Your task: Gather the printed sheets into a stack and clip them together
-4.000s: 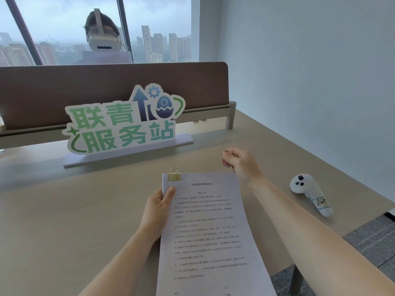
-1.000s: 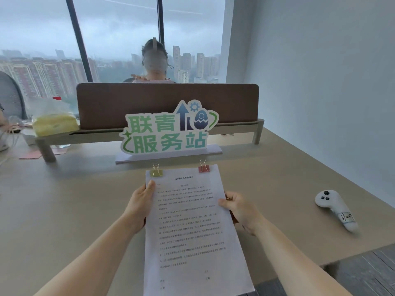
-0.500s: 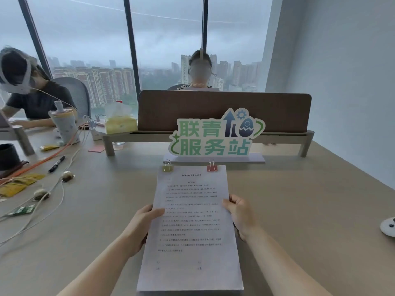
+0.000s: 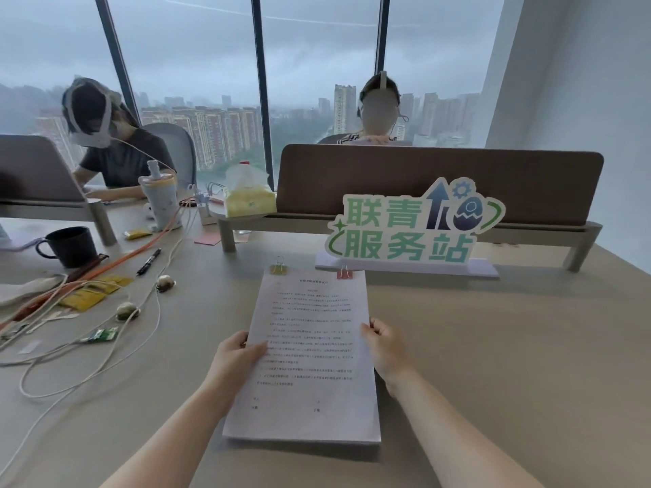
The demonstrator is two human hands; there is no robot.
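Swung leftward since half a second ago, bringing the cluttered upper left of the frame further into view; grip on the sheets unchanged. Fingers [image 4: 366, 329] of the right hand [image 4: 385, 350] curled over the right edge of the stack of printed sheets [image 4: 310, 350], thumb hidden beneath. Left hand [image 4: 237, 357] closed on the opposite edge, thumb lying on the top page. Stack held at centre frame, lower part lifted toward the camera, top end down near the desk [image 4: 493, 346]. Gathered and squared, by the look of the even bottom edge. Clipped already at the top: yellow binder clip [image 4: 279, 268] on the left corner, red binder clip [image 4: 344, 273] on the right. Little left, seemingly, beyond setting down. Paper thin, matte, slightly bowed; clips small, glossy, with wire loops; desk smooth, pale beige.
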